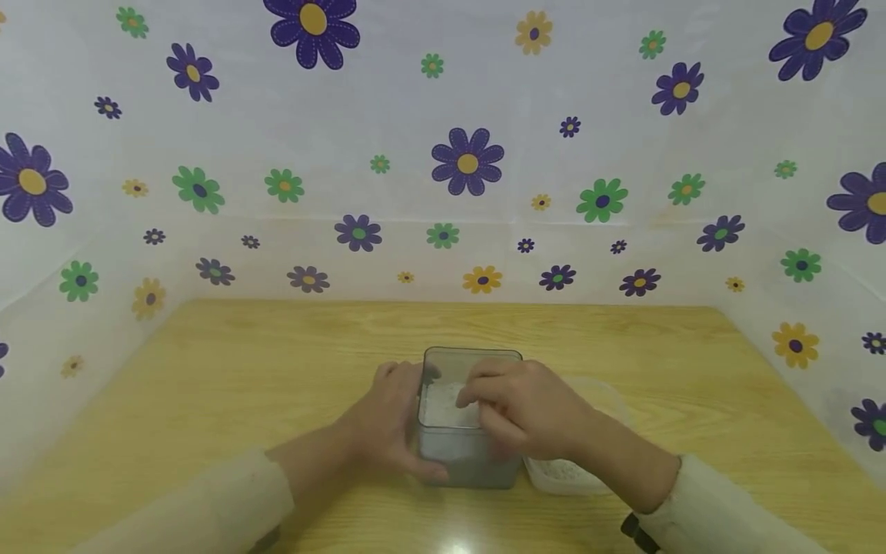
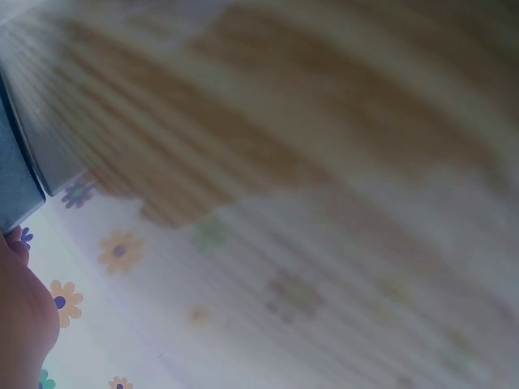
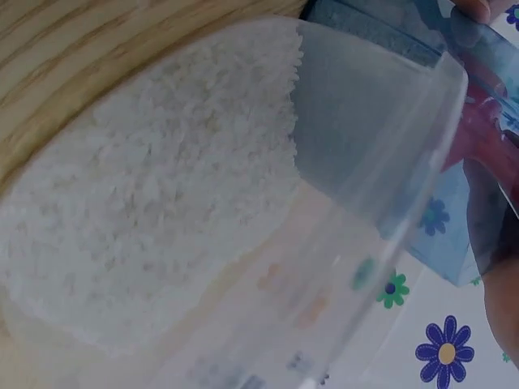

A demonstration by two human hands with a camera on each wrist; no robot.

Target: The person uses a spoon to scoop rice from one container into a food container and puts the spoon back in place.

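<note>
On the wood-grain desk, white grains already lay in the grey box your left hand clasped, your right hand bent over its mouth, grip impossible to tell, while remaining grains in the clear tub just beside suggested unfinished work.

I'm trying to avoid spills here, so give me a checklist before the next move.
1. Grey container opening faces up: ok.
2. Left hand grips the container's left side: ok.
3. Container's opening free of hands: not ok, the right hand is over it.
4. Right hand holding anything: cannot tell.
5. Clear tub contains white grains: ok.
6. Gap between tub and container: cannot tell.
</note>
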